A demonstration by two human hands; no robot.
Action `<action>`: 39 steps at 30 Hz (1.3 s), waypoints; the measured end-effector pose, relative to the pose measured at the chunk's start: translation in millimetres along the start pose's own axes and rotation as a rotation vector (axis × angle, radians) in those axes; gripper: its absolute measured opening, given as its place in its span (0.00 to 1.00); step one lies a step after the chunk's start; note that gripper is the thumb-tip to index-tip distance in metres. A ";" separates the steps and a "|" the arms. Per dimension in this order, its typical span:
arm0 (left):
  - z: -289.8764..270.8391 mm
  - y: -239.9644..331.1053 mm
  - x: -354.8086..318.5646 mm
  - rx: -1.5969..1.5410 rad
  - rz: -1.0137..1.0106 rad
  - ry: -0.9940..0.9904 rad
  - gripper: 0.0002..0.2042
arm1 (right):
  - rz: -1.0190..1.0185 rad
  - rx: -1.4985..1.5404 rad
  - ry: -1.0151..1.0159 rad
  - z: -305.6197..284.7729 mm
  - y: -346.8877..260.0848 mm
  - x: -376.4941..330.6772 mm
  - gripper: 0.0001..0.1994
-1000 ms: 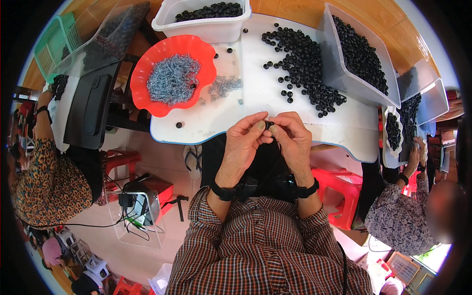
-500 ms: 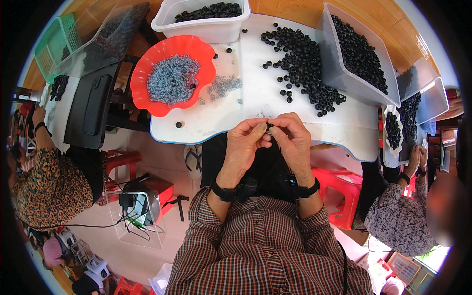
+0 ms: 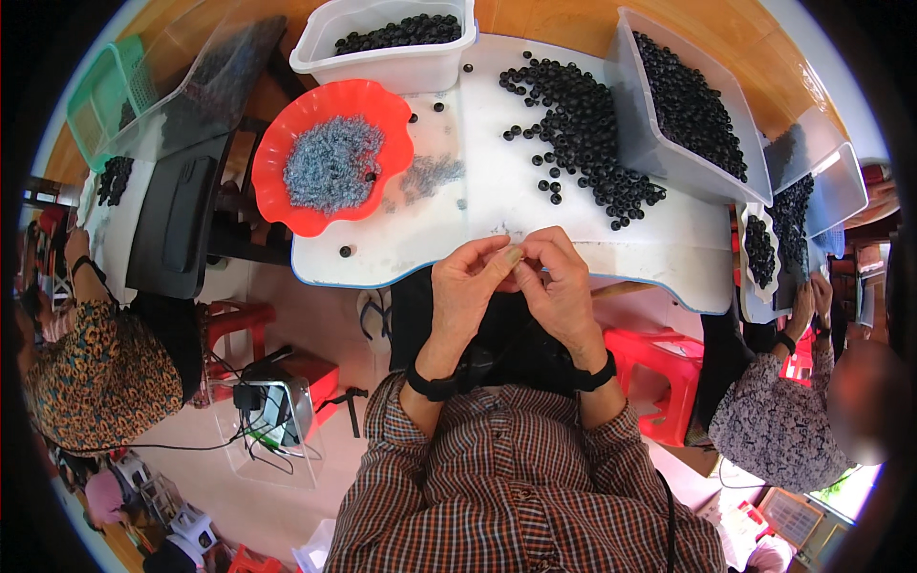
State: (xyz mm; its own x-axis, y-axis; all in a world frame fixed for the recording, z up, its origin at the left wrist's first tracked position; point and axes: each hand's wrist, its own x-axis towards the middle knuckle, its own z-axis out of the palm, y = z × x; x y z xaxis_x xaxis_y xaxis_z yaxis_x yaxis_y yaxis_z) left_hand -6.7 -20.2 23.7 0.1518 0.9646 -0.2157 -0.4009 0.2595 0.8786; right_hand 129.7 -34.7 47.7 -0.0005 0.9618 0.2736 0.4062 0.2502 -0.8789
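My left hand (image 3: pixel 466 291) and my right hand (image 3: pixel 559 296) meet at the front edge of the white table (image 3: pixel 506 181). Both are closed in a pinch, thumbs and fingertips pressed together. Whatever they hold between them is tiny and hidden by the fingers. Beyond them to the left stands a red scalloped bowl (image 3: pixel 270 191) of small blue-grey coils that look like springs (image 3: pixel 330 160). Small round black parts with central holes (image 3: pixel 583 124) lie loose in a heap on the table, farther off to the right.
A white tub (image 3: pixel 382 65) and a translucent bin (image 3: pixel 702 181), both with black parts, stand along the back. One black part (image 3: pixel 345 251) lies near the front left edge. Co-workers sit at both sides. A red stool (image 3: pixel 659 363) stands at my right.
My fingers have closed further over the small dark piece that showed between the fingertips, hiding it. Both hands stay together at the table edge, the right one slightly turned. The view has shifted a little.
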 end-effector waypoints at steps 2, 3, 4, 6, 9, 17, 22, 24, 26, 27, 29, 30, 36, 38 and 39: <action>-1.9 -1.7 0.2 -0.014 -0.008 -0.011 0.13 | 0.008 -0.002 -0.003 -0.1 0.5 -1.7 0.06; -3.1 -2.1 0.3 -0.012 -0.005 -0.013 0.13 | 0.014 0.000 -0.023 -0.4 0.3 -2.5 0.07; -4.5 -2.7 0.5 -0.042 -0.026 -0.026 0.13 | 0.019 0.001 -0.044 -0.5 0.7 -3.0 0.07; -7.2 -5.3 1.9 -0.071 -0.046 -0.044 0.13 | 0.036 0.092 -0.026 0.3 9.9 -6.9 0.08; -13.8 -4.4 5.6 -0.303 -0.082 -0.137 0.13 | 0.060 0.257 0.028 0.2 10.2 -7.1 0.10; -22.2 6.6 5.3 -0.526 -0.035 -0.311 0.12 | 0.088 0.323 0.064 1.5 12.9 -7.4 0.09; -19.2 13.7 3.1 -0.550 -0.051 -0.289 0.11 | 0.093 0.316 0.078 1.6 13.2 -5.6 0.08; -20.2 16.5 2.6 -0.565 -0.044 -0.281 0.10 | 0.095 0.289 0.085 1.4 12.1 -5.0 0.09; -20.3 19.2 1.8 -0.538 -0.041 -0.248 0.10 | 0.085 0.266 0.094 0.9 10.6 -3.3 0.09; -20.9 20.4 1.9 -0.528 -0.055 -0.220 0.09 | 0.036 0.158 0.116 0.8 9.9 -2.7 0.08; -21.3 24.4 4.7 -0.525 -0.055 -0.217 0.09 | -0.030 0.053 0.141 2.9 9.7 0.9 0.08; -20.7 28.0 9.1 -0.523 -0.039 -0.222 0.09 | -0.097 -0.023 0.187 5.7 11.0 2.8 0.07; -19.1 59.5 42.0 -0.534 0.041 -0.232 0.12 | -0.304 -0.250 0.268 14.6 37.9 18.9 0.08; -19.3 69.9 53.1 -0.557 0.029 -0.225 0.12 | -0.240 -0.233 0.245 17.5 44.8 20.2 0.08; -18.6 74.2 56.6 -0.583 0.014 -0.220 0.12 | -0.240 -0.229 0.242 17.2 45.7 21.3 0.08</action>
State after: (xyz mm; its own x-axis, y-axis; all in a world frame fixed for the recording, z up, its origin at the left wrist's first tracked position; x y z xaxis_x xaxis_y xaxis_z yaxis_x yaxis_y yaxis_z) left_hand -44.7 54.5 68.8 0.3001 0.9521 -0.0583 -0.8222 0.2892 0.4903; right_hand 132.5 -0.9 6.6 0.0838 0.8189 0.5678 0.6133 0.4067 -0.6771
